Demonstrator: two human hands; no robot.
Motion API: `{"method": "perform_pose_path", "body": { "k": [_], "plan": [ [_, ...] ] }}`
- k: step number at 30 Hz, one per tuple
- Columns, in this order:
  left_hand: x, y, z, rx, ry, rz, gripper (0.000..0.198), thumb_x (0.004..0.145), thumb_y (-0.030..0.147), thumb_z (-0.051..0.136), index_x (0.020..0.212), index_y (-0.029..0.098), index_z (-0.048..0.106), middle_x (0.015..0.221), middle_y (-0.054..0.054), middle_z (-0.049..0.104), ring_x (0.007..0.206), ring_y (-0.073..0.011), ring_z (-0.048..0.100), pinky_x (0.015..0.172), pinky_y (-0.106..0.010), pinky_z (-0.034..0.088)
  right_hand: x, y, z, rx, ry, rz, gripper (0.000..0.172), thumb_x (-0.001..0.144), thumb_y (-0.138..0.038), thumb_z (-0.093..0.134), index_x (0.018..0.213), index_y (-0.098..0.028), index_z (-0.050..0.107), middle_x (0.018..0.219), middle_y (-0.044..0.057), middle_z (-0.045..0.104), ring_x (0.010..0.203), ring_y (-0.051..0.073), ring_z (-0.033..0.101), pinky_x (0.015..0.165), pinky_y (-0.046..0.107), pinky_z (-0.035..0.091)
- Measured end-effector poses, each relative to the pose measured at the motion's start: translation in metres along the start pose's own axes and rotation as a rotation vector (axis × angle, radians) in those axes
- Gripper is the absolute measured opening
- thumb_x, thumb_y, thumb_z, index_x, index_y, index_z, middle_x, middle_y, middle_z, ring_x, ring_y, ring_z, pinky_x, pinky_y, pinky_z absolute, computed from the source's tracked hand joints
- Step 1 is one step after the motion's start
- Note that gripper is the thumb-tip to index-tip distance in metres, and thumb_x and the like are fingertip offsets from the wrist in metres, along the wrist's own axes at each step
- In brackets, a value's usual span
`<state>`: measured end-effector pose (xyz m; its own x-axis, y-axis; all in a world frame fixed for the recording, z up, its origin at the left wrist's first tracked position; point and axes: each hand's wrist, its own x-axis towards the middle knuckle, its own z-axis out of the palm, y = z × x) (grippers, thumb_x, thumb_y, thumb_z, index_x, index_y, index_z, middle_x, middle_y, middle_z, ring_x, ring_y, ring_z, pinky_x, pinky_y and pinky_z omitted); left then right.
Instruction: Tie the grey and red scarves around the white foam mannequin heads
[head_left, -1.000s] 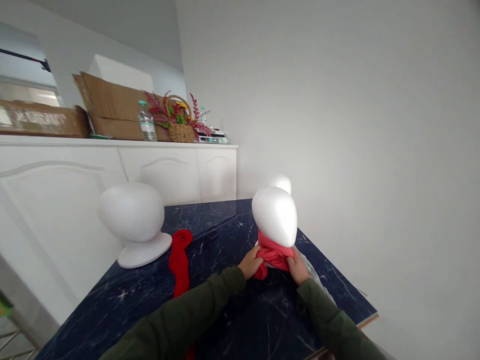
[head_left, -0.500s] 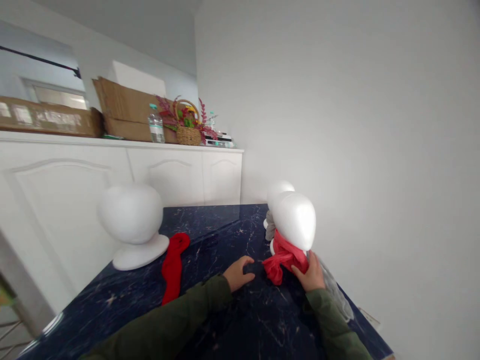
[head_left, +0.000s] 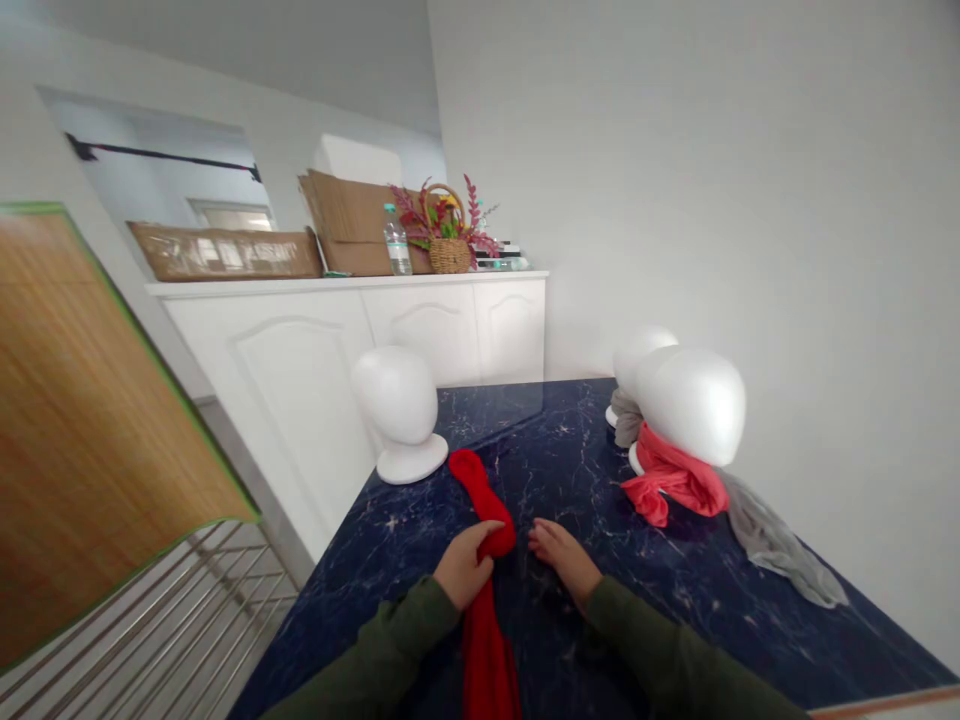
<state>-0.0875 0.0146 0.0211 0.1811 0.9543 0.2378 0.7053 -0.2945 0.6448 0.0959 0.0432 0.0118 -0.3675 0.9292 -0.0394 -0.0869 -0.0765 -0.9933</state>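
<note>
A long red scarf [head_left: 484,560] lies along the dark blue marble table [head_left: 570,470]. My left hand [head_left: 463,567] is closed on the scarf near its middle. My right hand [head_left: 559,554] rests just to the right of it, fingers stretched toward the scarf, holding nothing. At the right stands a white foam head [head_left: 694,400] with a coral scarf [head_left: 671,482] tied round its neck. Behind it a second white head [head_left: 637,345] wears a grey scarf [head_left: 624,417]. A bare white head [head_left: 397,405] stands at the table's far left.
A grey cloth [head_left: 780,545] trails on the table by the right wall. White cabinets [head_left: 360,330] behind carry cardboard boxes [head_left: 352,220], a water bottle [head_left: 394,243] and a flower basket [head_left: 448,235]. A bamboo panel [head_left: 82,400] and metal rack [head_left: 180,620] stand at the left.
Both hands left the coral scarf on the right head and moved left. My left hand took hold of the red scarf. The view swung left.
</note>
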Motion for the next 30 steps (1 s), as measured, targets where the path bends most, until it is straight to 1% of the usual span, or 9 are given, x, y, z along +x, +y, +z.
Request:
{"method": "perform_pose_path", "body": {
  "k": [3, 6, 8, 12, 15, 18, 22, 26, 30],
  "plan": [
    [-0.019, 0.023, 0.012, -0.083, -0.113, 0.263, 0.052, 0.063, 0.006, 0.044, 0.112, 0.020, 0.054, 0.107, -0.006, 0.059, 0.100, -0.0184, 0.052, 0.094, -0.029, 0.036, 0.018, -0.010, 0.033, 0.362, -0.243, 0.275, 0.037, 0.074, -0.047, 0.053, 0.082, -0.011, 0.058, 0.076, 0.008, 0.064, 0.069, 0.017, 0.062, 0.065, 0.030, 0.048],
    [-0.028, 0.019, 0.005, -0.044, -0.084, 0.440, 0.041, 0.066, 0.017, 0.054, 0.107, 0.021, 0.055, 0.103, -0.006, 0.059, 0.096, -0.0203, 0.053, 0.091, -0.032, 0.038, 0.029, -0.009, 0.036, 0.502, -0.101, 0.331, 0.021, 0.065, -0.027, 0.067, 0.073, -0.011, 0.056, 0.060, 0.002, 0.060, 0.045, 0.008, 0.052, 0.043, 0.017, 0.039],
    [-0.019, -0.004, -0.015, 0.039, 0.098, 0.436, 0.035, 0.070, 0.023, 0.053, 0.104, 0.019, 0.054, 0.104, -0.008, 0.058, 0.099, -0.0218, 0.052, 0.091, -0.035, 0.039, 0.033, -0.007, 0.023, 0.533, 0.042, 0.309, 0.016, 0.068, -0.025, 0.064, 0.070, -0.013, 0.053, 0.051, -0.004, 0.054, 0.035, 0.003, 0.040, 0.035, 0.013, 0.029],
    [0.024, -0.079, -0.071, 0.229, 0.783, 0.046, 0.058, 0.068, 0.036, 0.057, 0.116, 0.006, 0.043, 0.115, -0.019, 0.048, 0.112, -0.0305, 0.042, 0.098, -0.045, 0.031, 0.035, -0.009, -0.008, 0.587, 0.156, 0.363, 0.031, 0.083, -0.033, 0.045, 0.058, -0.014, 0.045, 0.036, -0.010, 0.030, 0.028, 0.001, 0.023, 0.032, 0.012, 0.021],
    [0.055, -0.125, -0.102, 0.246, 0.976, -0.307, 0.098, 0.057, 0.047, 0.066, 0.128, -0.005, 0.023, 0.130, -0.028, 0.031, 0.123, -0.0366, 0.027, 0.103, -0.046, 0.023, 0.034, -0.013, -0.016, 0.629, 0.161, 0.390, 0.040, 0.088, -0.035, 0.033, 0.056, -0.013, 0.044, 0.037, -0.009, 0.028, 0.028, 0.000, 0.022, 0.032, 0.011, 0.020],
    [0.074, -0.148, -0.117, 0.147, 0.903, -0.478, 0.114, 0.050, 0.054, 0.068, 0.133, -0.003, 0.013, 0.134, -0.027, 0.027, 0.124, -0.0360, 0.029, 0.102, -0.043, 0.027, 0.034, -0.012, -0.013, 0.653, 0.141, 0.407, 0.040, 0.088, -0.034, 0.033, 0.057, -0.012, 0.046, 0.041, -0.007, 0.035, 0.029, 0.000, 0.025, 0.031, 0.012, 0.020],
    [0.091, -0.153, -0.120, 0.116, 0.743, -0.520, 0.111, 0.048, 0.061, 0.065, 0.132, 0.005, 0.021, 0.128, -0.021, 0.040, 0.115, -0.0359, 0.042, 0.094, -0.042, 0.036, 0.036, -0.005, -0.011, 0.671, 0.112, 0.414, 0.038, 0.087, -0.035, 0.037, 0.059, -0.012, 0.048, 0.042, -0.005, 0.038, 0.029, 0.000, 0.028, 0.031, 0.012, 0.020],
    [0.103, -0.146, -0.121, 0.138, 0.755, -0.531, 0.096, 0.047, 0.063, 0.064, 0.123, 0.010, 0.038, 0.115, -0.018, 0.054, 0.101, -0.0348, 0.053, 0.083, -0.041, 0.044, 0.039, -0.001, -0.014, 0.564, 0.027, 0.459, 0.047, 0.088, -0.041, 0.030, 0.055, -0.013, 0.047, 0.034, -0.007, 0.028, 0.028, 0.002, 0.025, 0.031, 0.012, 0.019],
    [0.107, -0.142, -0.124, 0.130, 0.774, -0.544, 0.088, 0.046, 0.061, 0.064, 0.114, 0.009, 0.045, 0.108, -0.018, 0.057, 0.094, -0.0343, 0.057, 0.075, -0.040, 0.047, 0.037, -0.003, -0.012, 0.491, 0.028, 0.453, 0.040, 0.086, -0.040, 0.035, 0.059, -0.014, 0.046, 0.038, -0.007, 0.035, 0.027, 0.002, 0.025, 0.031, 0.013, 0.018]
  ]
}}
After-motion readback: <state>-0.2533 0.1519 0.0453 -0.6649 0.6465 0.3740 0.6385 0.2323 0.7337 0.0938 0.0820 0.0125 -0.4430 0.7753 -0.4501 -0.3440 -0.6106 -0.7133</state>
